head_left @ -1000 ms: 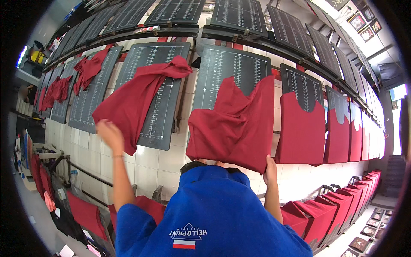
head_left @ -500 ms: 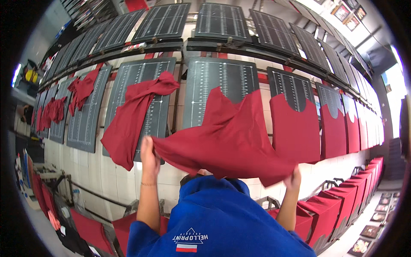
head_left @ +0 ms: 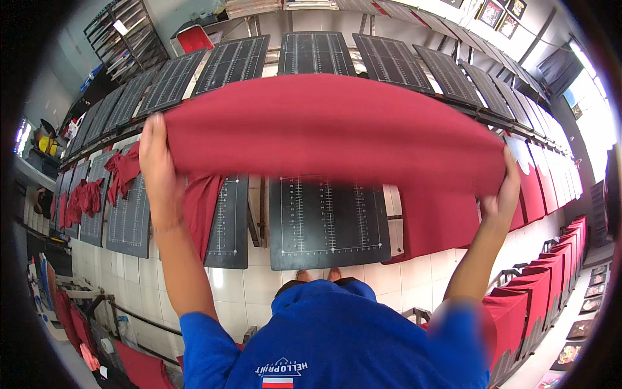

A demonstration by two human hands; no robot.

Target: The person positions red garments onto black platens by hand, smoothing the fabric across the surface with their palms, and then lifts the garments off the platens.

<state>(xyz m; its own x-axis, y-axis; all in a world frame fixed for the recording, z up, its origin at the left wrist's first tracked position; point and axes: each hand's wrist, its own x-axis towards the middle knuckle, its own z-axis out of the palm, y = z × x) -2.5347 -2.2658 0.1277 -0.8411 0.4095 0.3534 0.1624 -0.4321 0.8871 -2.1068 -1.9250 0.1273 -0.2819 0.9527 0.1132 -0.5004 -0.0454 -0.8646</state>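
A maroon shirt panel (head_left: 337, 129) is stretched wide in the air between my raised hands, blurred along its lower edge by motion. My left hand (head_left: 156, 152) grips one end of the cloth, the thumb and fingers closed on it. At the other end, my right hand (head_left: 507, 185) pinches the cloth's corner. Below the lifted fabric lies a dark printing board (head_left: 330, 230) with white ruler markings; its far part is hidden by the cloth. Another maroon piece (head_left: 201, 211) lies bunched on the board to the left, partly covered by the panel and my arm.
On the right, a maroon panel (head_left: 437, 223) lies flat over its board, with more beyond it. Crumpled maroon pieces (head_left: 84, 202) sit on boards at the left. A far row of marked boards (head_left: 315, 53) runs across. Maroon cloths (head_left: 538, 295) drape a rack behind me at right.
Both hands have risen and moved apart, lifting the shirt panel off the middle board and spreading it wide. The near part of that board now shows.
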